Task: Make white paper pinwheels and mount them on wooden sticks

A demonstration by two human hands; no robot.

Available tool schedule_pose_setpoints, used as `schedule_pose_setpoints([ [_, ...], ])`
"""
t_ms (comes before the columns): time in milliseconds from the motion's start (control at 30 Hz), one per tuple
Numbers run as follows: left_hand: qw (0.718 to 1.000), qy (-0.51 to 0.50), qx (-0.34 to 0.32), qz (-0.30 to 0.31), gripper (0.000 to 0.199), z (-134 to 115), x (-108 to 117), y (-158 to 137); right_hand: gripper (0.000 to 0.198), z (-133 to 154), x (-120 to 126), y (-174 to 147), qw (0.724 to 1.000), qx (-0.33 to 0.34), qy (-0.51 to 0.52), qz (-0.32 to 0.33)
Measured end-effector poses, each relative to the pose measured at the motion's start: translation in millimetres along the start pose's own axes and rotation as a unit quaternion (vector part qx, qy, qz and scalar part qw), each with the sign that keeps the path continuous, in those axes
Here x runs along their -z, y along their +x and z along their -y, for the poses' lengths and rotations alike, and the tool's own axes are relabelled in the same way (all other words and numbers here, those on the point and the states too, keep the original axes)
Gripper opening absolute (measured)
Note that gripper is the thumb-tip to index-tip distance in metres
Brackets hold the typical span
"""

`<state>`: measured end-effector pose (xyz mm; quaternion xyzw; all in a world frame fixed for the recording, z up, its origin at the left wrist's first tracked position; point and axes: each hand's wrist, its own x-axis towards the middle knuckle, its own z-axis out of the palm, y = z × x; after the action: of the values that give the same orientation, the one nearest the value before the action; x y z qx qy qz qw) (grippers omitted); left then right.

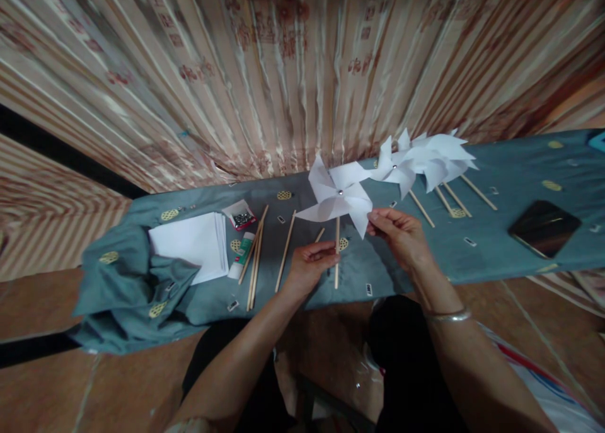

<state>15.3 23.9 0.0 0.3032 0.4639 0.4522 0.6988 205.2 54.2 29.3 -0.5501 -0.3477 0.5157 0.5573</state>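
Note:
A white paper pinwheel with a silver pin at its centre is held up over the table in front of me. My left hand is closed around its wooden stick, below the paper. With thumb and fingers, my right hand pinches the tip of the lower right blade. Just behind my left fingers, part of another wooden stick shows, and one more stick lies to the left. Several other white pinwheels lie overlapped on the table to the right, their sticks pointing toward me.
A stack of white paper squares, a small box of pins, a glue stick and several wooden sticks lie left on the cloth-covered table. A dark phone rests at right. A patterned curtain hangs behind.

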Motion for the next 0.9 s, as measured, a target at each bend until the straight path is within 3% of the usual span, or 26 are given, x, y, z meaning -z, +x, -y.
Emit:
schedule_pose_setpoints([
  [533, 1.0, 0.016, -0.017, -0.006, 0.036, 4.2, 0.4, 3.1, 0.038, 0.8, -9.5, -7.4, 0.999, -0.034, -0.006, 0.036],
  [900, 1.0, 0.009, -0.012, -0.004, 0.039, 4.9, 0.5, 3.3, 0.038, -1.4, -12.4, -10.2, 0.997, -0.021, -0.034, 0.063],
])
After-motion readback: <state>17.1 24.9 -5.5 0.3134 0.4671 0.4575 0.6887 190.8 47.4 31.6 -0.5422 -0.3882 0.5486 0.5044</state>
